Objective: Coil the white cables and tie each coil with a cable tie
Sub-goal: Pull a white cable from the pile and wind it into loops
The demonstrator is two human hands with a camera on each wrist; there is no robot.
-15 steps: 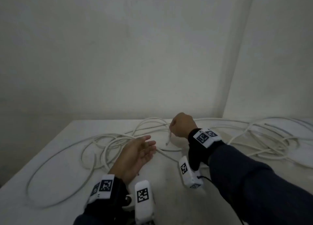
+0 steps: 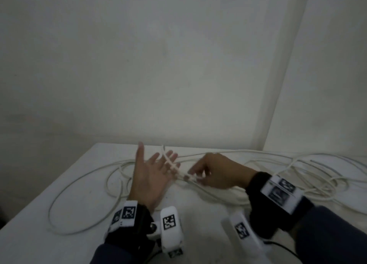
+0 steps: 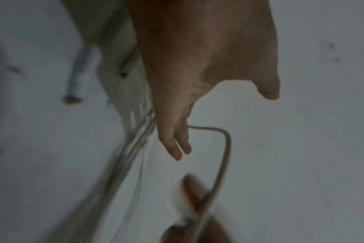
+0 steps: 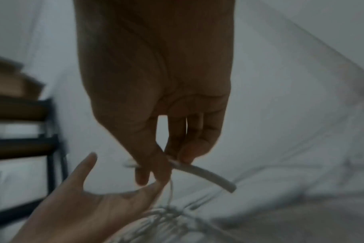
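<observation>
right hand (image 2: 216,172): pinches the white cable (image 2: 172,164) near its free end, now nearer the left than 0.5 s ago | left hand (image 2: 152,170): raised since then, palm up, fingers spread, cable end lying across its fingers | cable: the rest lies in loose loops on the counter (image 2: 59,204)

A white tabletop (image 2: 59,194) stood pushed into a corner where two plain, pale walls (image 2: 139,65) met, the seam running down on the right. The light was dim and greyish. Beyond the tabletop's edge stood a dark metal shelf (image 4: 50,148) carrying brown, blurred shapes.
</observation>
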